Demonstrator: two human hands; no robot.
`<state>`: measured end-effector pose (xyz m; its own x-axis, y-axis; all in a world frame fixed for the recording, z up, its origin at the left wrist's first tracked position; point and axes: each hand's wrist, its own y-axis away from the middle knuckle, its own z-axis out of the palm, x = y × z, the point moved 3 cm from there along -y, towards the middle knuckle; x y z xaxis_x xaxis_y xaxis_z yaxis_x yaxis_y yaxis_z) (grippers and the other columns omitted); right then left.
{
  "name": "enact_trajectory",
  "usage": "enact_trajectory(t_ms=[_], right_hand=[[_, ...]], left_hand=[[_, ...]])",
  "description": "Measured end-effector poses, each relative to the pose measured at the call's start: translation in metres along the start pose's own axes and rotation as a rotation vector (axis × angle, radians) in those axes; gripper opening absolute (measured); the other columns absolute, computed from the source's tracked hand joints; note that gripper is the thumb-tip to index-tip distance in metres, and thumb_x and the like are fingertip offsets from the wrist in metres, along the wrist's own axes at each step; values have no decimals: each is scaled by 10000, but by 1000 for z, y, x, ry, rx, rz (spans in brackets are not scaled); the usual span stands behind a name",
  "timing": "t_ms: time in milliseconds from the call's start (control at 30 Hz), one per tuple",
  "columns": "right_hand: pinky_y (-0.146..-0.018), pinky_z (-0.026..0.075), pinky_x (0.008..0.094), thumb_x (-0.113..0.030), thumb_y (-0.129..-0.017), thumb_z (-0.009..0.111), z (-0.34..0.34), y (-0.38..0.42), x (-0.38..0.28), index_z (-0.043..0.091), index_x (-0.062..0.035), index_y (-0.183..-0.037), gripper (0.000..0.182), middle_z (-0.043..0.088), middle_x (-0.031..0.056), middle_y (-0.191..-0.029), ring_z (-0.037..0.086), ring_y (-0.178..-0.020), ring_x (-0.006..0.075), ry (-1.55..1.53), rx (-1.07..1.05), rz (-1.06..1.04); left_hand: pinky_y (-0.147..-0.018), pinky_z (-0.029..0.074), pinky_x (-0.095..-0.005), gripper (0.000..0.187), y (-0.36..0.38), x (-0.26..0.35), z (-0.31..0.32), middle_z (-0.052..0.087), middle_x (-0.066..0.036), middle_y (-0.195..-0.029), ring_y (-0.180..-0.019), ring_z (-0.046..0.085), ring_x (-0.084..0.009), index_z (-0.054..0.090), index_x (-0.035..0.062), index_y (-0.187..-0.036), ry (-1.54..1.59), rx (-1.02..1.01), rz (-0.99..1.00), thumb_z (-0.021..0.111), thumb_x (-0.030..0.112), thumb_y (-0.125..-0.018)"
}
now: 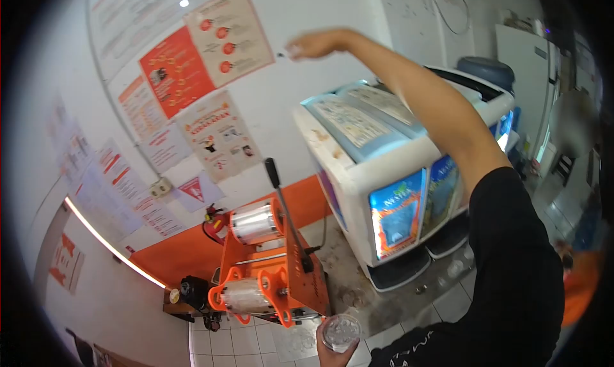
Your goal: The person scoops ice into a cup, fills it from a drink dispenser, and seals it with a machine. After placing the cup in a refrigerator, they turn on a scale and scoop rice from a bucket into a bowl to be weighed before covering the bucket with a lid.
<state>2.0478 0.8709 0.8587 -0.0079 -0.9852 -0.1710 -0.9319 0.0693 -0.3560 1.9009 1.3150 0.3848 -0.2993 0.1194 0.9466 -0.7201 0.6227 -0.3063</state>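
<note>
Left hand (pixel 332 355) is holding a clear plastic cup (pixel 341 332) at the bottom edge of the frame, fingers wrapping it from below; the cup is sitting upright, looks like ice inside (hard to confirm). It is hovering just in front of the orange cup sealer (pixel 272 274), near its base, not touching it.

Right hand (pixel 314 45) is reaching up high, over the top of the drink dispenser (pixel 400 194), close to the white wall. Fingers are curling in, narrow grip; something small and pale may be pinched at the fingertips, can't tell for sure. The black sleeve (pixel 511 284) is filling the lower right.

The sealer is standing on the tiled surface (pixel 409 309), lever handle (pixel 274 172) pointing up, film roll (pixel 254 224) sitting across its top. The dispenser is standing just right of it, front panels lit. Posters (pixel 192 66) are covering the wall behind both. A fire extinguisher (pixel 214 223) is peeking out behind the sealer.
</note>
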Motion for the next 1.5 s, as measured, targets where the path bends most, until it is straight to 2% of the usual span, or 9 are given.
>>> enact_trajectory(t_ms=[133,300,367,500,600,833,1167,1267,1500], right_hand=[[-1035,403,403,-402,-985,480,-27,190,-94,490,-4,-1346,537,569,178,-1302,538,-1227,268,-475,513,-405],[-1062,407,437,-298,-953,579,152,407,-123,544,1,-1253,426,548,190,-1328,505,-1270,305,-1054,-65,-277],[-1133,283,456,-303,-966,571,239,479,-138,447,-73,-1412,517,396,186,-1479,315,-1406,308,-947,-223,-108],[-1121,292,425,-265,-927,630,331,601,-121,433,-67,-1415,562,356,157,-1504,350,-1377,313,-1122,-606,501],[-1137,280,411,-288,-861,704,322,604,-72,390,-62,-1439,696,289,173,-1533,352,-1369,310,-591,-591,689],[-1119,314,388,-231,-684,865,327,515,-79,244,-42,-1470,1020,361,202,-1457,352,-1374,300,-1060,444,403],[-1055,365,359,-193,-682,862,430,523,1,388,-20,-1363,848,495,137,-1314,479,-1230,236,-1044,584,574],[-999,412,395,-273,-666,878,440,504,32,412,-18,-1326,848,507,174,-1248,510,-1182,297,-770,755,616],[-975,412,435,-250,-698,859,461,458,63,424,-10,-1303,783,496,198,-1208,497,-1155,361,-654,792,593]], left_hand=[[-1049,375,-383,853,-17,1,13,511,-139,-1250,-1195,499,-266,414,15,-1317,-40,-81,-44,862,71,-593],[-1012,412,-367,850,-42,22,37,505,-129,-1246,-1174,505,-250,407,20,-1317,-59,-145,-13,872,80,-608],[-1009,415,-364,856,-49,17,42,500,-130,-1253,-1173,507,-249,404,19,-1317,-104,-160,-21,879,89,-608],[-1016,416,-364,871,-59,15,69,484,-132,-1272,-1179,509,-250,396,16,-1320,-71,-222,-67,892,112,-610],[-1029,404,-375,880,-65,18,104,477,-125,-1279,-1193,499,-249,397,24,-1330,-56,-341,-47,890,148,-612],[-1065,367,-378,873,-69,-19,209,439,-130,-1316,-1243,462,-254,369,23,-1354,115,-426,-89,876,204,-667],[-1127,288,-420,1077,-42,-40,192,234,-248,-1534,-1410,290,-340,137,-5,-1511,-425,-542,-16,811,370,-760],[-1069,383,-391,775,-6,-49,153,453,-211,-1406,-1296,461,-291,241,18,-1498,-208,-666,-431,699,166,-891],[-927,501,-427,844,145,-156,54,581,-249,-1265,-1128,604,-361,324,19,-1456,-681,-499,-830,704,461,-846]])
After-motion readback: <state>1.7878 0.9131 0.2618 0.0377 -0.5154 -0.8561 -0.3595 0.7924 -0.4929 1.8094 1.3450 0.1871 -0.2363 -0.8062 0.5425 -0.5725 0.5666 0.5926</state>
